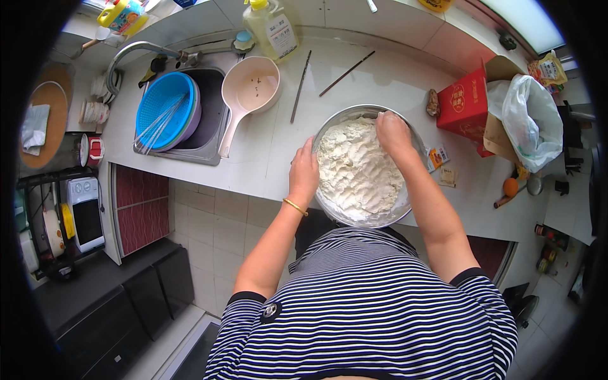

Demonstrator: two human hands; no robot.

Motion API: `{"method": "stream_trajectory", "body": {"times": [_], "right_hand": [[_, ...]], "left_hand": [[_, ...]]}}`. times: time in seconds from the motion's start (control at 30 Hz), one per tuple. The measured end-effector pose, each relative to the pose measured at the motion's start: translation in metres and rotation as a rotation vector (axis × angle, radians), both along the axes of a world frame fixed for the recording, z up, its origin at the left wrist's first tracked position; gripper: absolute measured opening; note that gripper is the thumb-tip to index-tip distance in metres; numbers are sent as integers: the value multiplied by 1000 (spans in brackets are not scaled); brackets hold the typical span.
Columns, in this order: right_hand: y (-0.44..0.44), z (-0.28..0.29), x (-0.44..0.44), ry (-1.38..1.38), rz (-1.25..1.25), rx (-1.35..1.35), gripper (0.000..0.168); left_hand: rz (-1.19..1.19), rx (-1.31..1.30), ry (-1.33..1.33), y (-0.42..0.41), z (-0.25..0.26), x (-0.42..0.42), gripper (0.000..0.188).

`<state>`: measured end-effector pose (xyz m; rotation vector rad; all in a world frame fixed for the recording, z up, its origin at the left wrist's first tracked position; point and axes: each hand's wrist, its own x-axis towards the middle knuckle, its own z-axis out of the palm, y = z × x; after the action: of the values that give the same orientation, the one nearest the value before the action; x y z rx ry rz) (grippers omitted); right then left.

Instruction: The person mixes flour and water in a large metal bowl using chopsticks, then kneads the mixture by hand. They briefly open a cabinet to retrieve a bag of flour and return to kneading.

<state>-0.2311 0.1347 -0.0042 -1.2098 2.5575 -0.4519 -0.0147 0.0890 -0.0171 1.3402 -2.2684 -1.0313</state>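
A wide metal bowl (327,205) stands at the counter's front edge, close against my body. Rough, pale dough (357,166) fills much of it, lumpy and dimpled on top, with floury smears along the near wall. My left hand (304,170) holds the bowl by its left rim; a gold bangle circles that wrist. Inside the far right part of the bowl, my right hand (392,133) has its fingers curled at the dough's edge by the wall. Its fingertips are hidden, so I cannot tell whether it grips any dough.
Two chopsticks (300,88) lie beyond the bowl. Left of them, a pink ladle (251,90) rests by the sink (209,118), which holds a blue colander (164,111) with a whisk. To the right are small packets (437,158) and a red carton (463,107) with a plastic bag.
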Motion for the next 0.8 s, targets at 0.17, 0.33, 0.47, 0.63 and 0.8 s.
{"method": "stream_trajectory", "body": {"times": [0.17, 0.33, 0.47, 0.63, 0.8], "right_hand": [[-35, -17, 31, 218, 252, -13, 33], [-24, -18, 42, 156, 663, -167, 31], [12, -2, 35, 71, 732, -116, 25], [79, -12, 59, 315, 690, -160, 29], [60, -8, 59, 194, 677, 63, 27]], "left_hand": [[-95, -174, 75, -3, -13, -1, 36], [-76, -199, 95, -13, -12, -7, 34], [-92, -280, 88, -23, -15, -14, 32], [-120, -281, 82, -21, -8, -13, 34], [-165, -180, 80, -41, -7, -17, 38]]}}
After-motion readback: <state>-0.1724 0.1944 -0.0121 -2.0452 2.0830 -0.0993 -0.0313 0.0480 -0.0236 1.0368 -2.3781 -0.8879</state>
